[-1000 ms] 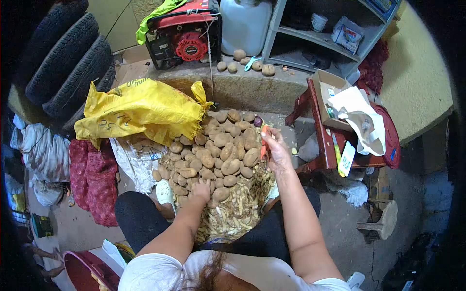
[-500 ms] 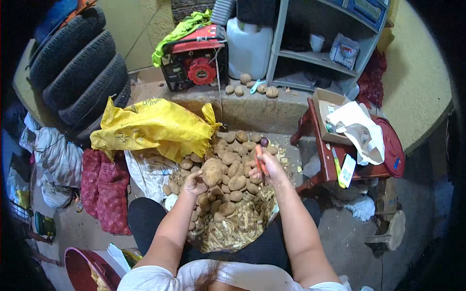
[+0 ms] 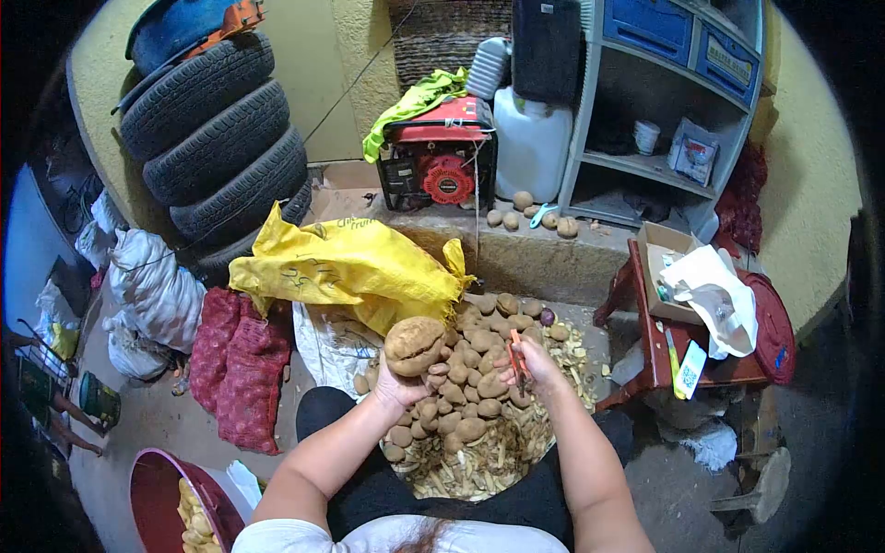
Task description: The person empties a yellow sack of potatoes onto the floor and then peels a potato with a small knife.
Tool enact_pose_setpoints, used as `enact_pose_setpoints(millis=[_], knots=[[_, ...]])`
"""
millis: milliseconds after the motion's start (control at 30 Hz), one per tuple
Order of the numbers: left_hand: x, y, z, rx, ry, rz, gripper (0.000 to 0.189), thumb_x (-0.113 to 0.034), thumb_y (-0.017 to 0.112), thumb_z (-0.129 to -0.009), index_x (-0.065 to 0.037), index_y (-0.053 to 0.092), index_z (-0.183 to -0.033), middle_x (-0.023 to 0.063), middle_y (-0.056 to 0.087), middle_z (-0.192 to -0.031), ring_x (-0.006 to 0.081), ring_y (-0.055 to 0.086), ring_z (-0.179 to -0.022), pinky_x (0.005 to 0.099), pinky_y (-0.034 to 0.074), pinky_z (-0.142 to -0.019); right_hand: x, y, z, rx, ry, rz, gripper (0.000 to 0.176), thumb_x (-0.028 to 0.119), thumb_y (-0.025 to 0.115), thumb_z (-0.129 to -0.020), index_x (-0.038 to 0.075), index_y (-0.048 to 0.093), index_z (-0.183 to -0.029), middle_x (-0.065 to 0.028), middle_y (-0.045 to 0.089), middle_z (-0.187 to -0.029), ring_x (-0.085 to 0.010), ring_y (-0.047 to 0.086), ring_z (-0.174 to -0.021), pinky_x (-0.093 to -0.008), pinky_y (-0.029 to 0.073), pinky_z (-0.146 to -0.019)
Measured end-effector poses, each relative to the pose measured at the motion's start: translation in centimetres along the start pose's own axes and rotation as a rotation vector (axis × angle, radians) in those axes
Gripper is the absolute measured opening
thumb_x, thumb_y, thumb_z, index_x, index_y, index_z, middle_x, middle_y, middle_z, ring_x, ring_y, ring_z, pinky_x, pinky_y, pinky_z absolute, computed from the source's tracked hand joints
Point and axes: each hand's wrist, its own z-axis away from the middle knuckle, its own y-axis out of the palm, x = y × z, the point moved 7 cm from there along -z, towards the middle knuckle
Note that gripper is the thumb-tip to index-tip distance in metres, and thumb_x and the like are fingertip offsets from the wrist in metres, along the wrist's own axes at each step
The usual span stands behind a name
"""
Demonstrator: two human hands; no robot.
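Note:
My left hand (image 3: 403,385) is closed around a large brown potato (image 3: 414,347), lifted above the pile with its skin still on. In my right hand (image 3: 535,361) is an orange peeler (image 3: 517,355), held upright and apart from the potato. Below both hands lies a heap of unpeeled potatoes (image 3: 472,382). Nearer my lap, pale peelings (image 3: 461,465) cover the ground between my legs. A small purple onion (image 3: 548,317) sits at the far right edge of the heap.
A yellow sack (image 3: 350,272) lies behind the heap, with red net bags (image 3: 241,369) at left. A maroon tub (image 3: 164,502) holds peeled potatoes. At right stands a red wooden table (image 3: 659,364). Behind the ledge (image 3: 544,263) are a generator (image 3: 438,157) and stacked tyres (image 3: 230,138).
The view has tilted up and shifted left. My left hand has raised the potato, turning it so a crease shows. My right hand still grips the peeler, now lower relative to the potato.

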Motion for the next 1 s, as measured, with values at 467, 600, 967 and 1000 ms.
enact_pose_setpoints(millis=[467,600,967,1000], knots=[[0.3,-6.6,-3.3,-0.443,0.168,-0.245,0.043,-0.041,0.052,-0.084,-0.012,0.046,-0.116,0.0062,0.052,-0.115,0.0224,0.051,-0.102,0.0417,0.043,-0.080,5.6,4.0,0.5,-0.603,-0.693,0.305,0.052,0.019,0.069,-0.072,-0.001,0.041,-0.110,-0.0118,0.053,-0.098,-0.0160,0.054,-0.079,-0.0283,0.045,-0.070],[2.3,-8.0,-3.9,-0.518,0.075,-0.294,0.041,-0.040,0.051,-0.084,-0.013,0.048,-0.115,0.0063,0.053,-0.114,0.0215,0.050,-0.102,0.0442,0.039,-0.084,5.4,4.2,0.4,-0.713,-0.783,0.383,0.049,0.019,0.070,-0.071,-0.001,0.041,-0.105,-0.0109,0.055,-0.088,-0.0163,0.055,-0.078,-0.0290,0.045,-0.070],[2.9,-8.4,-4.4,-0.584,0.015,-0.252,0.038,-0.045,0.044,-0.086,-0.015,0.052,-0.108,0.0035,0.058,-0.100,0.0191,0.056,-0.091,0.0405,0.043,-0.081,5.6,6.4,2.0,-0.784,-0.830,0.524,0.045,0.021,0.069,-0.068,0.001,0.043,-0.098,-0.0178,0.057,-0.082,-0.0306,0.058,-0.074,-0.0366,0.045,-0.067],[2.9,-9.0,-4.4,-0.612,0.011,-0.257,0.038,-0.046,0.044,-0.086,-0.015,0.052,-0.107,0.0030,0.058,-0.100,0.0186,0.056,-0.091,0.0402,0.043,-0.081,5.5,6.4,2.0,-0.805,-0.872,0.551,0.045,0.020,0.069,-0.068,0.000,0.042,-0.098,-0.0176,0.057,-0.081,-0.0310,0.058,-0.073,-0.0371,0.045,-0.066]])
